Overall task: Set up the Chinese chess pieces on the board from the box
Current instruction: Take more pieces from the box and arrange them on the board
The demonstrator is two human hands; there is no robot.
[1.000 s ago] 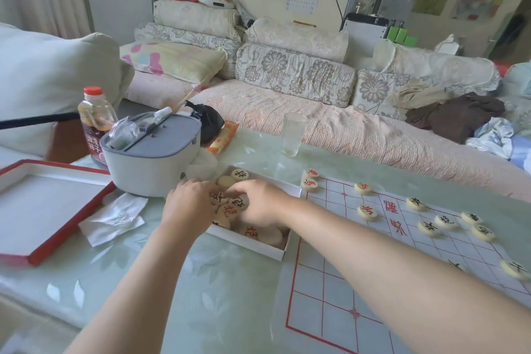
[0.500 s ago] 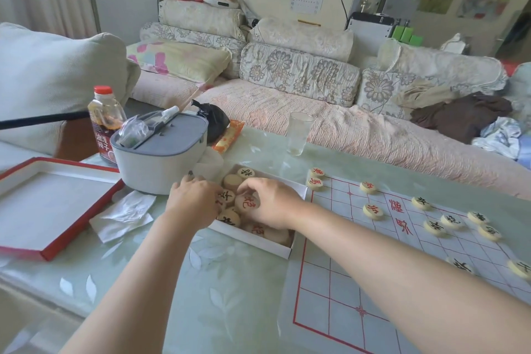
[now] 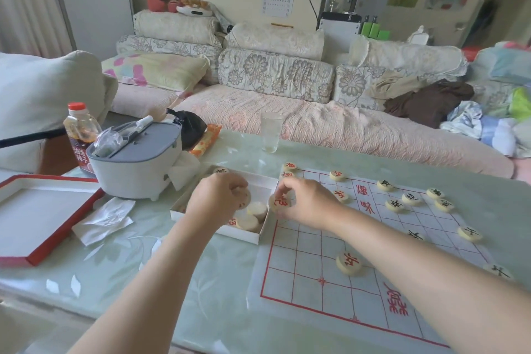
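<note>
- My right hand [image 3: 309,205] fingers pinch a pale round piece [image 3: 280,202] with a red character, at the far left edge of the board [image 3: 304,261].
- The white box [image 3: 247,237] holds several pale pieces [image 3: 247,223]; my left hand [image 3: 218,200] fingers curl inside it, and I cannot tell if they grip.

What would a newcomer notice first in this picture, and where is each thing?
The white board with its red grid lies at lower right, round pieces scattered over its far half. At its left edge the right hand pinches a red-marked piece, while the left hand is over the white box beside it.
</note>
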